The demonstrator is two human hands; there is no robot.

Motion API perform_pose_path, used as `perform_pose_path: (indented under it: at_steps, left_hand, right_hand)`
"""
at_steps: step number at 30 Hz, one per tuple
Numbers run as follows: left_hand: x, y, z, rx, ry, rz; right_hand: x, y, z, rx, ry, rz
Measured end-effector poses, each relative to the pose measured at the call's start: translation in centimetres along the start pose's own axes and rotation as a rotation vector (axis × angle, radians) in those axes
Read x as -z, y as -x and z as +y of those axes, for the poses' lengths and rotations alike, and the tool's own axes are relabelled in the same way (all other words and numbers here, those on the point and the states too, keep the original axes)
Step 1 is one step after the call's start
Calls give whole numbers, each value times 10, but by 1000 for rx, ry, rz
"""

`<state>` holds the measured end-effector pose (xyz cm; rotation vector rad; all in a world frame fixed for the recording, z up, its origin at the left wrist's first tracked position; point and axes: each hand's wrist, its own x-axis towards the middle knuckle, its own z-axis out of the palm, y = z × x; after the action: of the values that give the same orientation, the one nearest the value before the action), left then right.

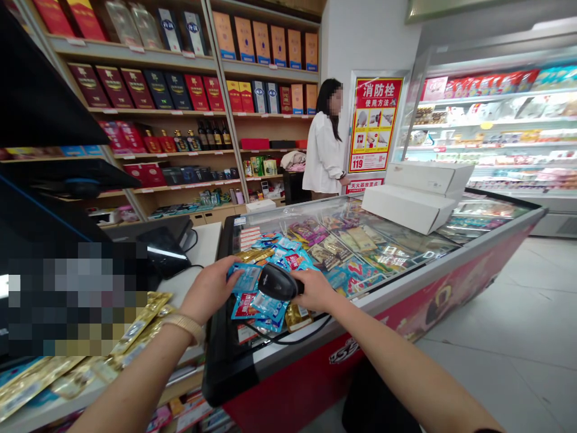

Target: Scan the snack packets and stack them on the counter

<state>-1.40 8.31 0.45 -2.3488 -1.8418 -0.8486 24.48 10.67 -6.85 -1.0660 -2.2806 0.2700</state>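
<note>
My right hand (315,290) is wrapped round the handle of a black barcode scanner (277,281), its head pointing left. Pinched in my left hand (217,282) is a blue snack packet (247,278), close beside the scanner's head. Beneath both hands, a pile of blue and red snack packets (270,307) lies on the glass top of a chest freezer (374,264). A gold packet (297,316) rests at the pile's near edge, below the scanner. The scanner's black cable (293,343) loops over the freezer's near rim.
Two white boxes (410,204) are stacked on the freezer's far part. Gold packets (135,331) lie on the counter at left, below a dark monitor (40,198). Behind the freezer stands a person in a white shirt (323,153). Shelves (148,111) of boxes and bottles line the wall.
</note>
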Motion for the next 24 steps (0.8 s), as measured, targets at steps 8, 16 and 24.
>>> perform_pose_path:
  at_steps: [8, 16, 24]
  left_hand:
    - [2, -1, -1, -4, 32, 26]
    - [46, 66, -35, 243, 137, 520]
    - [152, 190, -149, 800, 104, 1226]
  right_hand:
    - [-1, 0, 2, 11, -21, 23]
    - [-9, 11, 15, 68, -175, 162]
    - [-8, 15, 33, 23, -203, 275]
